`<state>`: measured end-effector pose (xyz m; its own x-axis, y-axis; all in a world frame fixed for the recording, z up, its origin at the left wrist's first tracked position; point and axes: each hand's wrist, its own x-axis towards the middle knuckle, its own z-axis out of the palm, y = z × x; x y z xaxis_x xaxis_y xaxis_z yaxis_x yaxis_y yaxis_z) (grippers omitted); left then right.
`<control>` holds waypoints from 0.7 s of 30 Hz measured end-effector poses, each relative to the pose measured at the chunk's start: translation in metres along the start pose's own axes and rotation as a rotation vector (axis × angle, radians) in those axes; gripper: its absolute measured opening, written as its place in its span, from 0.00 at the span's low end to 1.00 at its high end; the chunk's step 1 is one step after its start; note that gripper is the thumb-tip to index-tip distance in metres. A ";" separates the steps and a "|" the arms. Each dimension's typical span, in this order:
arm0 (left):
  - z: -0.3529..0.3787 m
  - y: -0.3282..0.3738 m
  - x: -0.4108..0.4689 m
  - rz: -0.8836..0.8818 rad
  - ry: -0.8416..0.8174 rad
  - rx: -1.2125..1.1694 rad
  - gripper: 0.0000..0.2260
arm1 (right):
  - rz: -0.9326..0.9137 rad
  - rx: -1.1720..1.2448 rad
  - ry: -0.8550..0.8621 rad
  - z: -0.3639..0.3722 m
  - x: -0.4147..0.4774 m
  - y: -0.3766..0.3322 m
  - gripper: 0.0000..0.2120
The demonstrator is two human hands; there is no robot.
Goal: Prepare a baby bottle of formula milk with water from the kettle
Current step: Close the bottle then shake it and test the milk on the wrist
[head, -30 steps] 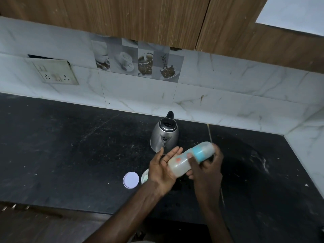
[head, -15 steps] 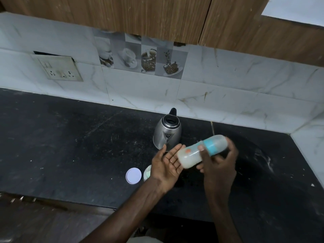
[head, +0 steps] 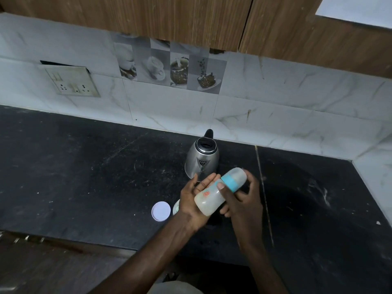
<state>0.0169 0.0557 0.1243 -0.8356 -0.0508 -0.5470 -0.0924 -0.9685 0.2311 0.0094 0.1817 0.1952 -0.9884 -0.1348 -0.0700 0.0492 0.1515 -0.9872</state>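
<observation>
Head view: the baby bottle (head: 216, 193) lies slanted just in front of the kettle (head: 202, 160), milky inside; the left hand (head: 191, 200) keeps its grip spread flat beneath as a cradle; the right hand (head: 244, 200) pinches it at the blue collar, thumb on top, likely to roll and mix the formula; half a second back the base sat at the left fingertips, now it lies across the palm; a round lid (head: 161, 211) rests on the desk (head: 84, 177) front-left of the kettle.

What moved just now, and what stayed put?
The baby bottle slid back from the fingertips of the left hand to lie across its open palm, moved by the right hand. The right hand's grip on it is unchanged; the kettle and round lid stayed on the counter.
</observation>
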 end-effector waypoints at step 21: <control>-0.001 0.024 0.011 0.043 -0.029 0.022 0.26 | -0.066 0.114 0.199 0.015 0.014 0.000 0.35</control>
<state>0.0060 0.0318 0.1231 -0.8544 -0.0853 -0.5127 -0.0675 -0.9599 0.2721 -0.0021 0.1652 0.1922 -0.9983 0.0568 0.0134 -0.0114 0.0359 -0.9993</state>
